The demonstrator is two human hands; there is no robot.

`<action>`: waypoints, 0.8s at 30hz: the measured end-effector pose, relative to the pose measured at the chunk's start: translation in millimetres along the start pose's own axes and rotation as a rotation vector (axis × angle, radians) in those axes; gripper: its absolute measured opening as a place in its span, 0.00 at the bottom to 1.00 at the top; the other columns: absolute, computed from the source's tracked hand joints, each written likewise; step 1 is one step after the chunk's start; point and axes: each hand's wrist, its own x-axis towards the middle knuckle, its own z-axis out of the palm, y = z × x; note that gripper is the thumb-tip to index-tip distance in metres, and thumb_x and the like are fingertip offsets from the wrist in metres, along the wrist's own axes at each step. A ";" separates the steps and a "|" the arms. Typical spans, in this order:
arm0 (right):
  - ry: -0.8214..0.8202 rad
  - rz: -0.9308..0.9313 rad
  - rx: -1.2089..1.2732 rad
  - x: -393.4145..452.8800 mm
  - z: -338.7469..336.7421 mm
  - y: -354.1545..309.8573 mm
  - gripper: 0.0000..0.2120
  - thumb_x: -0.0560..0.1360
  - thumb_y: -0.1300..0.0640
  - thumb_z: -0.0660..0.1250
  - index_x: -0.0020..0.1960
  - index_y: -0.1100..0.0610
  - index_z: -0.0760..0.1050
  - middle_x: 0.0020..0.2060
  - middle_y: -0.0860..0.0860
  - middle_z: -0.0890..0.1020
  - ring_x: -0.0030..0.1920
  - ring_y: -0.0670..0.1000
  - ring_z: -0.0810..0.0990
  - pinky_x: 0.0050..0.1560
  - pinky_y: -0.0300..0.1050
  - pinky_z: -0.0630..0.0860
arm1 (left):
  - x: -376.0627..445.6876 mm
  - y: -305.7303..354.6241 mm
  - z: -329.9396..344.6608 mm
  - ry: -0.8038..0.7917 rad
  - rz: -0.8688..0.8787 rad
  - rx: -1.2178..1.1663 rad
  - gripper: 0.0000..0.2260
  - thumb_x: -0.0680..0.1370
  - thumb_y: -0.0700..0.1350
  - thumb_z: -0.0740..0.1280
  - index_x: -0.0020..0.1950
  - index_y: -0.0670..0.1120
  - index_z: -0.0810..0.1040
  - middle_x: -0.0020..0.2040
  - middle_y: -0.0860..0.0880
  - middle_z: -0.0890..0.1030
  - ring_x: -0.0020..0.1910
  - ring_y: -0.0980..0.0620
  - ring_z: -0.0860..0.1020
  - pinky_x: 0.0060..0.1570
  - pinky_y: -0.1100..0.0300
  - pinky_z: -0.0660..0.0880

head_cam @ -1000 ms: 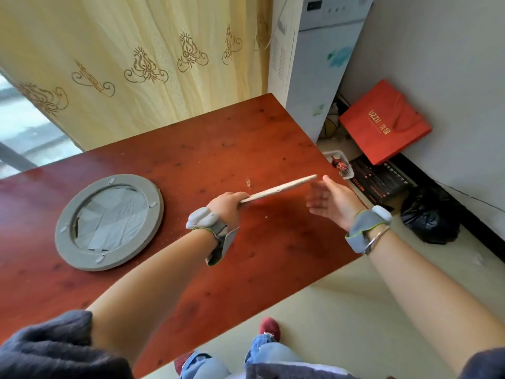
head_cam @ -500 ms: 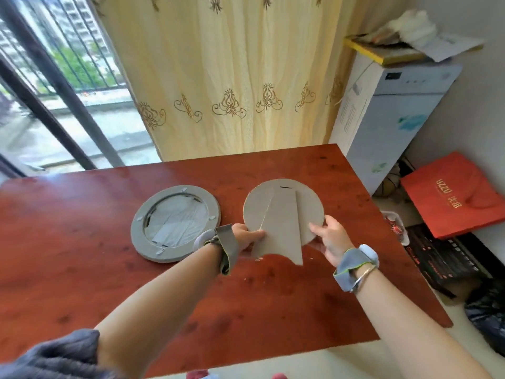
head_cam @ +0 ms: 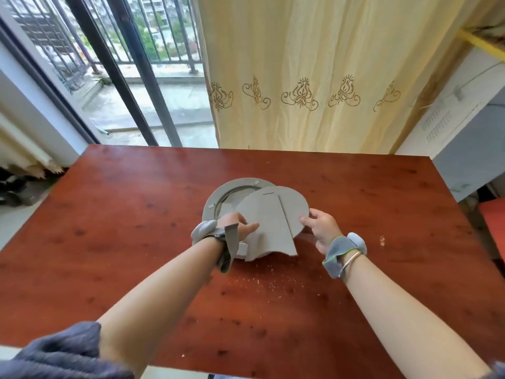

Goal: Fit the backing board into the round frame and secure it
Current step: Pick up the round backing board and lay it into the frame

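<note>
The round grey frame [head_cam: 216, 199] lies face down on the red-brown table [head_cam: 123, 228], with small turn tabs on its rim. The round grey backing board [head_cam: 270, 214], its stand flap hanging toward me, is held tilted over the frame's right half and hides most of the opening. My left hand [head_cam: 237, 224] grips the board's left edge, thumb on top. At the board's right edge my right hand [head_cam: 321, 225] pinches it with the fingertips.
Pale crumbs [head_cam: 270, 284] are scattered on the table in front of the frame. A yellow curtain [head_cam: 314, 77] hangs behind the table's far edge, with a barred balcony door [head_cam: 123, 64] to its left. A white appliance [head_cam: 464, 149] stands at the right.
The board has been carried left from beside the frame until it overlaps the frame. Both hands keep their hold. The camera has tilted up and turned left.
</note>
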 end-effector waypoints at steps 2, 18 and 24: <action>0.002 0.024 0.016 8.9 18.8 3.0 0.10 0.78 0.68 0.59 0.57 0.64 0.73 0.37 0.53 0.78 0.37 0.49 0.76 0.27 0.38 0.80 | 14.9 -6.9 -11.7 -0.051 0.014 0.013 0.20 0.75 0.57 0.64 0.57 0.43 0.78 0.56 0.45 0.82 0.52 0.47 0.79 0.49 0.59 0.72; 0.363 0.098 -0.732 50.5 70.2 23.3 0.04 0.74 0.63 0.63 0.46 0.62 0.75 0.46 0.61 0.80 0.48 0.60 0.78 0.45 0.46 0.70 | 107.8 -30.9 -23.3 -0.336 0.199 0.299 0.15 0.74 0.50 0.66 0.29 0.49 0.70 0.31 0.52 0.73 0.41 0.49 0.73 0.34 0.63 0.66; 0.302 0.110 -0.950 54.0 86.0 22.3 0.24 0.75 0.60 0.63 0.68 0.63 0.62 0.65 0.62 0.67 0.62 0.63 0.71 0.62 0.48 0.68 | 108.7 -34.9 -30.2 -0.212 0.194 0.331 0.14 0.77 0.46 0.62 0.60 0.41 0.78 0.56 0.43 0.80 0.55 0.46 0.77 0.52 0.58 0.72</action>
